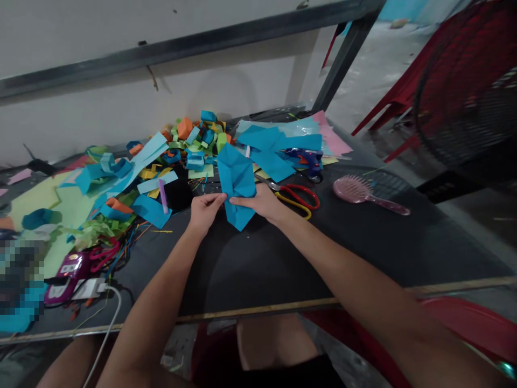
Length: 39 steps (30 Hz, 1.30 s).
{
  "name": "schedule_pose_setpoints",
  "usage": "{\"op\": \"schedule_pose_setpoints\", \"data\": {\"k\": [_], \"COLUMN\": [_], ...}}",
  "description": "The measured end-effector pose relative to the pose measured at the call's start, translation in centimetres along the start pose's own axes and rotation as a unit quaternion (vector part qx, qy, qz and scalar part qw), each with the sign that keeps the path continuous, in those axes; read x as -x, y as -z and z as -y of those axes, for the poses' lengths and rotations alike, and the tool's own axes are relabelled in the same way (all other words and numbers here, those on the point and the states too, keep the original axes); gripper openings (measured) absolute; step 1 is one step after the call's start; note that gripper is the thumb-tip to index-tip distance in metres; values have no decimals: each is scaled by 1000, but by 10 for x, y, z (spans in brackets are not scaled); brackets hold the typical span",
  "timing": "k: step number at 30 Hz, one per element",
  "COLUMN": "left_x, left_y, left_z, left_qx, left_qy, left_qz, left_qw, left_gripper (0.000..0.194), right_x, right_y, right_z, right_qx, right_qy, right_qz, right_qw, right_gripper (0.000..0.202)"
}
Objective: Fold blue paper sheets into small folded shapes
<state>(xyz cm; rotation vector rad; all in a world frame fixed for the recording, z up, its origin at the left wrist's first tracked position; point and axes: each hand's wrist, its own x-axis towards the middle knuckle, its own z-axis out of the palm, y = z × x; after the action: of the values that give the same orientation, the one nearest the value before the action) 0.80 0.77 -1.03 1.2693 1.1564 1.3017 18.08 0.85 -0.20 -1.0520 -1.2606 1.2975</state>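
Note:
A folded blue paper piece [236,175] stands upright over the dark table, its creased panels facing me. My left hand [205,213] pinches its left edge between thumb and forefinger. On the right side, my right hand [260,202] grips the same paper, thumb across the front and the other fingers hidden behind it. Scissors with red and yellow handles [301,198] lie just right of my right hand. Behind the folded paper are loose blue sheets [272,161] and a blue glue gun [309,160].
Colourful paper strips and rolled pieces [186,129] are heaped at the back left. A pink hairbrush [355,191] lies at right. A purple device [68,275] and a white charger [89,288] with cable sit front left. A fan [468,86] stands beyond the table.

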Motion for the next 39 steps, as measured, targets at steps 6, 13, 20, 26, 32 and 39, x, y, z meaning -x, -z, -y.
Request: {"op": "schedule_pose_setpoints", "data": {"k": [6, 13, 20, 26, 32, 39], "left_x": [2, -6, -11, -5, -5, -4], "left_y": [-2, 1, 2, 2, 3, 3], "left_z": [-1, 0, 3, -2, 3, 0], "left_qx": [-10, 49, 92, -37, -56, -22], "left_qy": [13, 20, 16, 2, 8, 14], "left_qz": [-21, -65, -78, 73, 64, 85], "left_qw": [1000, 996, 993, 997, 996, 996], "left_gripper": [31, 26, 27, 38, 39, 36], "right_x": [-3, 2, 3, 1, -3, -5], "right_y": [2, 5, 7, 6, 4, 10], "right_z": [-8, -5, -5, -9, -11, -10], "right_qx": [-1, 25, 36, 58, 12, 153], "right_qy": [-24, -40, -37, -29, -43, 73], "right_qz": [21, 58, 70, 50, 8, -49], "right_qw": [999, 997, 996, 997, 999, 984], "right_gripper": [47, 48, 51, 40, 35, 47]}}
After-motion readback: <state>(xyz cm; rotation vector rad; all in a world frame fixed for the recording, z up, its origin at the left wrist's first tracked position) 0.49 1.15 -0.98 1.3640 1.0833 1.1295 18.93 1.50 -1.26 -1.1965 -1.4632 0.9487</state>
